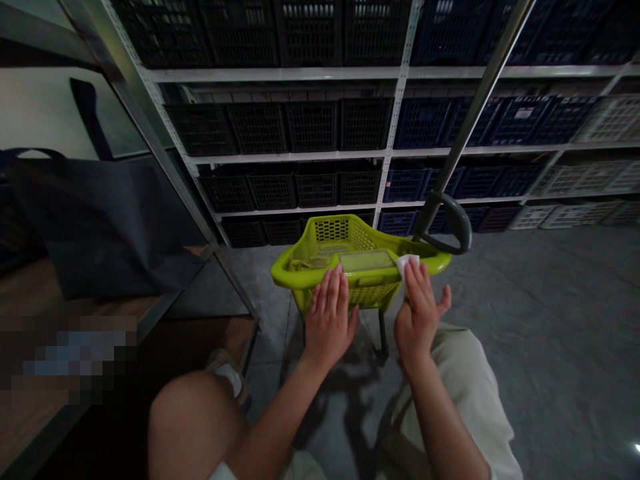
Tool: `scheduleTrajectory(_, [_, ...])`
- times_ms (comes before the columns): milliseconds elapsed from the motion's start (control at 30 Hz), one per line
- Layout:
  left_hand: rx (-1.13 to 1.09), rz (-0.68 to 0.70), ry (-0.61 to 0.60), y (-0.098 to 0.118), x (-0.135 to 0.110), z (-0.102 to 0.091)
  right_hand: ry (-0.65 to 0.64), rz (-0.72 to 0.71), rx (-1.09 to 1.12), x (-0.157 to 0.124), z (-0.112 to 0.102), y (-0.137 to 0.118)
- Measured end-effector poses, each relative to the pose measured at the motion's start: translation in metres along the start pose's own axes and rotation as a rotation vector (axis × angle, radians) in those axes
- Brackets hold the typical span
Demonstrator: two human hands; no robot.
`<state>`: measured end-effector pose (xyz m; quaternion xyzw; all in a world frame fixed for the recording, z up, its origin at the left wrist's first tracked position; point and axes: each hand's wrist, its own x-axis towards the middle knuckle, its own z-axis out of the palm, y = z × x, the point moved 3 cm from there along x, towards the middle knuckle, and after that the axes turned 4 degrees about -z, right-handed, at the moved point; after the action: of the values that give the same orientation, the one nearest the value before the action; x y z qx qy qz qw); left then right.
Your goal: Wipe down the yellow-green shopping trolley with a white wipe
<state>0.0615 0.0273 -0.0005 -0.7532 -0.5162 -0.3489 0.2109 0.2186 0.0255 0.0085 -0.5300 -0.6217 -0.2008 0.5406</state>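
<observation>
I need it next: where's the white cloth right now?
In the head view, the white cloth sits under the fingers of the right hand, at the right rim of the yellow-green plastic basket, below the curved grey handle.

Storeroom interior under dim light. Long run of perforated steel shelving [397,113] across the far side, four tiers in view, packed with side-by-side black plastic crates [313,125], navy-blue plastic crates [423,123] further right and white plastic crates [613,120] at the far right end. Below, smooth grey floor [550,320] with a small bright glint [636,448] at the lower right edge. At left, pale wall [40,110] behind a steel shelf upright [145,120]; large dark fabric bag [100,227] on a wooden shelf board [30,293]; pixelated patch [75,357] further down.
</observation>
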Motion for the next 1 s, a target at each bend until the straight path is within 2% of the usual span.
scheduleTrajectory(67, [-0.003,-0.011,0.006,0.002,0.000,0.002,-0.024,-0.002,0.003,-0.001,0.003,-0.008])
scheduleTrajectory(167, [0.006,-0.022,0.024,0.001,0.000,0.003,-0.207,-0.218,0.078,-0.002,0.012,-0.040])
scheduleTrajectory(233, [0.015,-0.019,0.029,-0.002,0.000,0.001,-0.281,-0.319,0.098,-0.003,0.013,-0.047])
scheduleTrajectory(300, [0.021,-0.007,0.024,-0.003,0.000,0.000,-0.241,-0.281,0.073,-0.002,0.009,-0.033])
scheduleTrajectory(400, [0.014,0.001,0.022,-0.002,-0.001,-0.001,-0.041,-0.058,-0.003,0.000,0.001,-0.002])
scheduleTrajectory(467, [0.004,-0.008,0.025,0.000,-0.001,0.000,0.017,0.022,-0.029,0.000,0.000,0.002])
scheduleTrajectory(500, [-0.001,-0.012,0.028,0.001,-0.001,0.001,-0.007,0.000,-0.022,0.000,0.002,-0.005])
scheduleTrajectory(600, [-0.008,-0.025,0.030,0.002,-0.001,0.002,-0.193,-0.211,0.062,0.000,0.011,-0.039])
scheduleTrajectory(667, [-0.003,-0.024,0.026,0.000,0.000,0.001,-0.273,-0.306,0.097,-0.001,0.014,-0.050])
scheduleTrajectory(733, [0.009,-0.010,0.026,-0.002,0.000,-0.001,-0.242,-0.272,0.079,0.000,0.011,-0.039])
scheduleTrajectory(833, [0.019,0.008,0.031,-0.001,0.000,-0.003,-0.048,-0.059,-0.011,0.000,0.003,-0.006])
scheduleTrajectory(900, [0.016,-0.001,0.028,0.001,-0.001,-0.002,0.027,0.036,-0.049,-0.001,0.001,0.001])
scheduleTrajectory(933, [0.011,-0.007,0.026,0.002,-0.001,0.000,0.009,0.026,-0.045,-0.001,0.003,-0.004])
scheduleTrajectory(1000, [0.006,-0.025,0.027,0.003,-0.002,0.002,-0.110,-0.096,0.012,-0.001,0.010,-0.026])
